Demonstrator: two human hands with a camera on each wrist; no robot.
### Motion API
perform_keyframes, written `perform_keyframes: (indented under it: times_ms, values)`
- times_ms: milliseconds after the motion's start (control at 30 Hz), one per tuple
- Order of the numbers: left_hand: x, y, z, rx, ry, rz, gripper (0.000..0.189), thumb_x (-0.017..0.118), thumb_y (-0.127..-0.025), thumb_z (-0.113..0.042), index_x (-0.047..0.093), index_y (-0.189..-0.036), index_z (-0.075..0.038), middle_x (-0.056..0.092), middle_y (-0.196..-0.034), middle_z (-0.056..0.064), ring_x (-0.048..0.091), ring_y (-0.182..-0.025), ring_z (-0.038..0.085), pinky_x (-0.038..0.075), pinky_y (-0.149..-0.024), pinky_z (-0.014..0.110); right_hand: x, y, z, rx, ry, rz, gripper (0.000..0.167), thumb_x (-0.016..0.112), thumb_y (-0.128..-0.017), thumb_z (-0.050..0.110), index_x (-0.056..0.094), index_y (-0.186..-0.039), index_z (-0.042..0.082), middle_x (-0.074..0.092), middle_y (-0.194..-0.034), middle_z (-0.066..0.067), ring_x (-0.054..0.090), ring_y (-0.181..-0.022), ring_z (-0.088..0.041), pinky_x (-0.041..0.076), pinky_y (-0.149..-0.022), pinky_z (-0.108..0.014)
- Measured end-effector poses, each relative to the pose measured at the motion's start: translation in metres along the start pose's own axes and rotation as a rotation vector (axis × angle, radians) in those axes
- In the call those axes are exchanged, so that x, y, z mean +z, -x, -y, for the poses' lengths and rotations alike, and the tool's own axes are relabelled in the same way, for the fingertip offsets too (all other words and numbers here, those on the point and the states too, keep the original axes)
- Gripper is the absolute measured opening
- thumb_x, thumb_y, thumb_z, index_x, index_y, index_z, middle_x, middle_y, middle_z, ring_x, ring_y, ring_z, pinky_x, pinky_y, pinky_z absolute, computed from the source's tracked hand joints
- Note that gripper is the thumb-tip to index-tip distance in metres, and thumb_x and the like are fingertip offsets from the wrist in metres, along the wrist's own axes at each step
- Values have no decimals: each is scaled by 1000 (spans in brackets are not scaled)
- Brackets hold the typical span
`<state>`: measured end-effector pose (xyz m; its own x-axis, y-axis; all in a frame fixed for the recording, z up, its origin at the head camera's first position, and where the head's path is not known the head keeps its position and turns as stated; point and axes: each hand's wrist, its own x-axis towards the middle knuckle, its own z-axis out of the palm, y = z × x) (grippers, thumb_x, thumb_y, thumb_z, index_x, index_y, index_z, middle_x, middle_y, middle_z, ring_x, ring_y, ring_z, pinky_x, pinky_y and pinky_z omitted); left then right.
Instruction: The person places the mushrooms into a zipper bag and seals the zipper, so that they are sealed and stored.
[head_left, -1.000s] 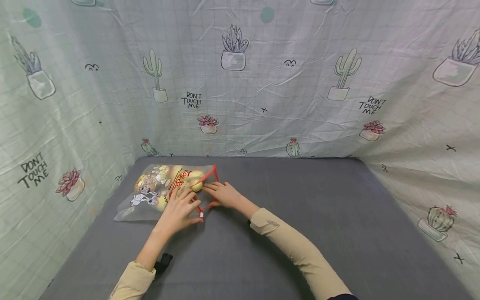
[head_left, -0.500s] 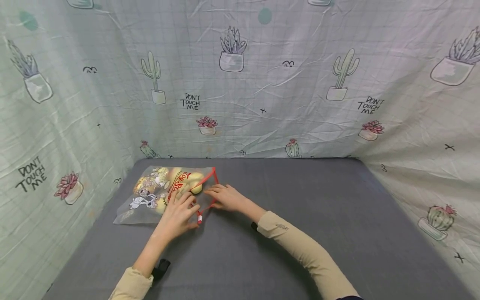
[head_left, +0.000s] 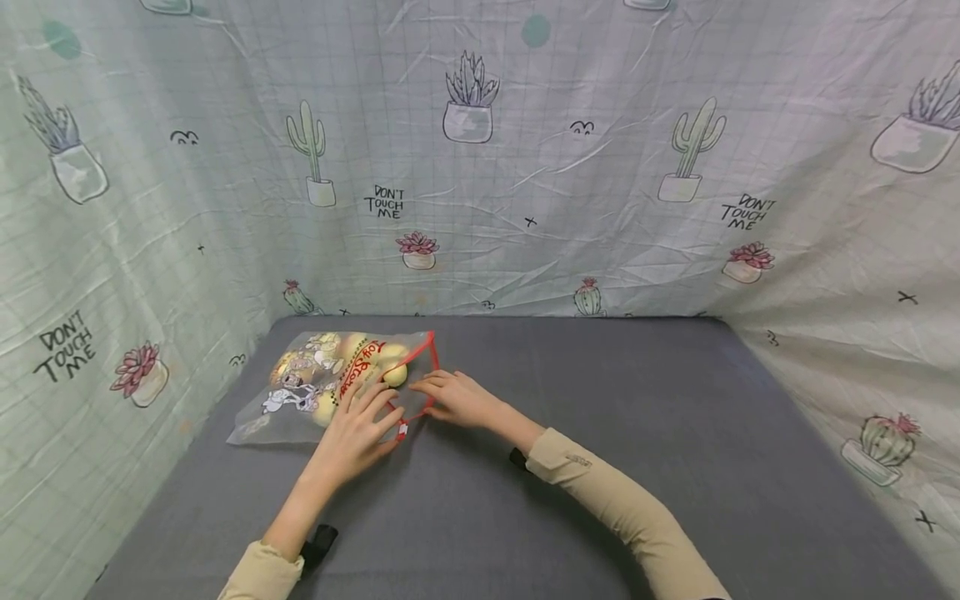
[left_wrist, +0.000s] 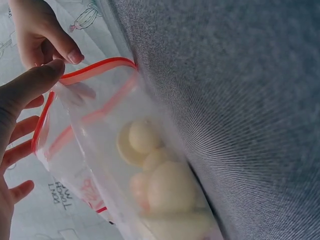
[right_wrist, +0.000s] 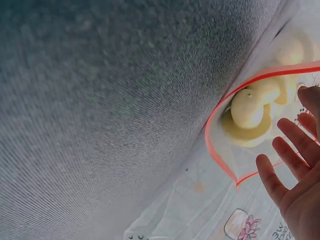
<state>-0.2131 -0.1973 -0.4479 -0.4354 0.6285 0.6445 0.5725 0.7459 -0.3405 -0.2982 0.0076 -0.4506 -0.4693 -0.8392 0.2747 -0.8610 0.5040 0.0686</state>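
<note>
A clear plastic zip bag (head_left: 300, 408) with cartoon print lies at the table's back left. Its red-edged mouth gapes to the right, and pale yellow rounded pieces (right_wrist: 246, 109) lie inside; their kind I cannot tell. At the near side of the mouth my left hand (head_left: 356, 435) holds the rim, thumb (left_wrist: 42, 77) over the red edge (left_wrist: 97, 67) in the left wrist view. My right hand (head_left: 467, 400) stands at the mouth from the right. In the right wrist view its fingers (right_wrist: 295, 137) are loosely spread in front of the bag, gripping nothing that shows.
The bag rests on a dark grey tabletop (head_left: 600, 417) that stretches to the right. A pale cloth with printed potted cacti (head_left: 487, 183) hangs behind and on both sides. Black wrist straps (head_left: 318, 546) show below the sleeves.
My right hand has drawn back slightly to the right and down from the bag's mouth. The left hand shifts only a little at the rim. The bag keeps its place.
</note>
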Motion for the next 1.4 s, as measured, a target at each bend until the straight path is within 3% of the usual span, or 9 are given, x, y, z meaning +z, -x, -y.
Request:
perform_keyframes:
  times_ms: [333,400,567,600,700,867,1033,1233,1400]
  values:
    - [0,1,-1,-14,2,-13,45,82,-53,-31,63,-91,-15,58,-108,11,51,-108,32,34,-92,56,-4,10,2,-12,-24,-49,45,59,-84,26,48,-128,18,56,-123,2,47,-117,-13,46,-86,-40]
    - [-1,1,-2,-16,7,-17,46,82,-52,-30,63,-91,-14,57,-110,12,51,-109,33,34,-90,56,3,10,-2,-26,-26,-64,47,59,-84,27,46,-129,19,54,-125,2,46,-118,-13,46,-87,-40]
    - [-3,2,-4,-37,3,-30,44,81,-55,-28,64,-93,-14,56,-113,11,48,-111,34,33,-89,57,-1,12,1,-54,-25,-107,48,60,-84,27,47,-129,19,52,-127,3,46,-118,-13,46,-86,-38]
    - [-3,2,-4,-45,0,-32,42,80,-57,-27,64,-94,-14,56,-113,11,47,-111,33,33,-89,57,-11,15,7,-53,-24,-112,47,61,-83,25,48,-128,18,53,-127,3,47,-117,-12,46,-85,-36]
    - [-4,2,-7,-71,-15,-38,37,76,-61,-25,64,-95,-14,56,-107,9,48,-107,30,31,-88,57,-13,16,9,-75,-8,-150,45,60,-83,27,49,-126,19,53,-126,5,47,-116,-11,46,-83,-32]
    - [-4,2,-10,-89,-16,-74,25,69,-67,-23,62,-89,-12,57,-85,5,52,-85,24,36,-83,52,-13,18,15,-136,6,-227,40,61,-83,26,54,-121,16,57,-119,5,50,-109,-9,45,-75,-25]
    - [-3,3,-11,-84,-8,-108,17,65,-70,-24,60,-80,-11,55,-72,4,52,-71,23,37,-80,52,-10,18,22,-194,-9,-300,38,65,-80,24,58,-115,14,59,-112,5,51,-104,-10,44,-76,-24]
    - [-4,0,-12,-69,-21,-103,14,69,-68,-19,60,-74,-11,54,-66,3,52,-67,22,38,-79,52,-7,15,30,-209,0,-336,37,67,-78,24,59,-114,19,60,-107,7,50,-99,-8,41,-71,-21]
    - [-5,-2,-14,-67,-15,-70,9,65,-70,-15,58,-71,-9,58,-68,5,52,-67,23,40,-72,44,-6,12,34,-200,44,-358,29,65,-80,27,62,-108,20,61,-103,8,51,-97,-8,42,-75,-21]
